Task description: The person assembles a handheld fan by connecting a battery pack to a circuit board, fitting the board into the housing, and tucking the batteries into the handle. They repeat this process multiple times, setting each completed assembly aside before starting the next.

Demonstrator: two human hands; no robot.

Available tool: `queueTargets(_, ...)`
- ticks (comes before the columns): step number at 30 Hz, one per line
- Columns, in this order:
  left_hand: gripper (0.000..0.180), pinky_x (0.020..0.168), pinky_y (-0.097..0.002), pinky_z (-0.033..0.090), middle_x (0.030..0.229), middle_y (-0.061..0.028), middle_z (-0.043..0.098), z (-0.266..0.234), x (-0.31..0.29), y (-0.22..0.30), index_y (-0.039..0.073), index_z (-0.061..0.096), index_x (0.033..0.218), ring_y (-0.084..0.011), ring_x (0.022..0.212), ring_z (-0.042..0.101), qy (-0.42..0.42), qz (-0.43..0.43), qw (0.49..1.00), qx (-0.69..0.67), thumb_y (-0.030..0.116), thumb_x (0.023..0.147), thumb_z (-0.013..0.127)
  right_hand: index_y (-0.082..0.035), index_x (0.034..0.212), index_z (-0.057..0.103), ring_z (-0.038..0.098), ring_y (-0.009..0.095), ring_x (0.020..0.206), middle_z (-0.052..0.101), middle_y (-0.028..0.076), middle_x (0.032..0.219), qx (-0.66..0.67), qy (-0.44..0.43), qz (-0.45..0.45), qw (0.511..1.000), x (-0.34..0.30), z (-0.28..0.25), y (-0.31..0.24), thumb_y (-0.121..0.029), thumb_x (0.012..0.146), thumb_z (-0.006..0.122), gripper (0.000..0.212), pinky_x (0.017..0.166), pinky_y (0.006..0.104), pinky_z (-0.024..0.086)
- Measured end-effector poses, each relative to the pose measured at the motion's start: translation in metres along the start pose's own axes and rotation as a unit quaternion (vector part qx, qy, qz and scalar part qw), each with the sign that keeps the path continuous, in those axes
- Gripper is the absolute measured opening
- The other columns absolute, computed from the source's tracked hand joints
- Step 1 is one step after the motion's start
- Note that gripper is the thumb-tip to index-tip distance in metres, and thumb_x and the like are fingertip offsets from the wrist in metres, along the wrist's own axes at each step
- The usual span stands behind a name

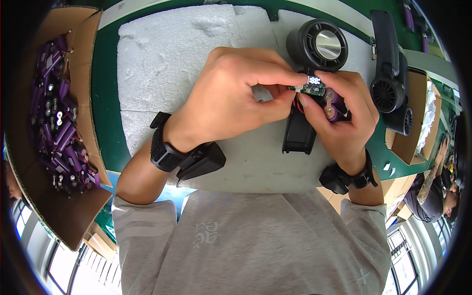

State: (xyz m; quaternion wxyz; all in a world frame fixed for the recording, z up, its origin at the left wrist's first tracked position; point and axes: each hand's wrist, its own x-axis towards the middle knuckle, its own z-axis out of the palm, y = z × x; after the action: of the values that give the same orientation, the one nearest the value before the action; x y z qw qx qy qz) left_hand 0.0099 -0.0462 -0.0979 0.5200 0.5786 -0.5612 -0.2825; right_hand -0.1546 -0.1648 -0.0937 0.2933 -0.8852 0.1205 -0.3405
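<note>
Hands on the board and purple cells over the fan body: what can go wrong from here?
1. The thin red wires between the small circuit board and the purple cells look tight; a pull by the left hand may strain the joints.
2. The right hand holds the cells above the black fan handle; a slip could drop them onto the white foam pad.

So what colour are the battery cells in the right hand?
Purple battery cells, held in the right hand; the head view shows them best.

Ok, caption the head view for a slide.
Both hands, left and right, hold a small circuit board wired to purple batteries above a black fan.
</note>
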Motion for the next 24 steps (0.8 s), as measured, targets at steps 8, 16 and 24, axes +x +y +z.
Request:
queueTargets(8, 0.032, 0.062, -0.0233, 0.052, 0.083, -0.0064, 0.068, 0.001, -0.001, -0.001, 0.005, 0.074, 0.099, -0.0143, 0.071, 0.065, 0.007, 0.002, 1.0, -0.004, -0.008, 0.071, 0.067, -0.004, 0.1, 0.069, 0.062, 0.014, 0.065, 0.065, 0.009, 0.083, 0.014, -0.014, 0.037, 0.999, -0.002, 0.0, -0.003, -0.002, 0.063, 0.084, 0.04, 0.051, 0.0241, 0.048)
queueTargets(16, 0.034, 0.063, -0.0233, 0.051, 0.086, -0.0062, 0.067, 0.001, -0.002, -0.002, 0.006, 0.073, 0.101, -0.0144, 0.072, 0.064, 0.005, 0.009, 1.0, 0.003, -0.009, 0.071, 0.066, -0.003, 0.098, 0.068, 0.06, 0.013, 0.062, 0.065, 0.008, 0.081, 0.023, 0.009, 0.03, 0.999, -0.003, 0.003, -0.003, -0.003, 0.065, 0.083, 0.036, 0.05, 0.0234, 0.046)
queueTargets(24, 0.046, 0.069, -0.0247, 0.052, 0.105, -0.0068, 0.061, 0.022, -0.004, 0.002, 0.007, 0.061, 0.111, -0.0156, 0.084, 0.063, 0.028, -0.019, 0.999, -0.003, -0.011, 0.069, 0.068, -0.002, 0.092, 0.066, 0.057, 0.011, 0.06, 0.063, 0.006, 0.079, 0.056, 0.019, 0.061, 0.996, -0.002, 0.003, -0.005, -0.001, 0.07, 0.079, 0.026, 0.05, 0.022, 0.042)
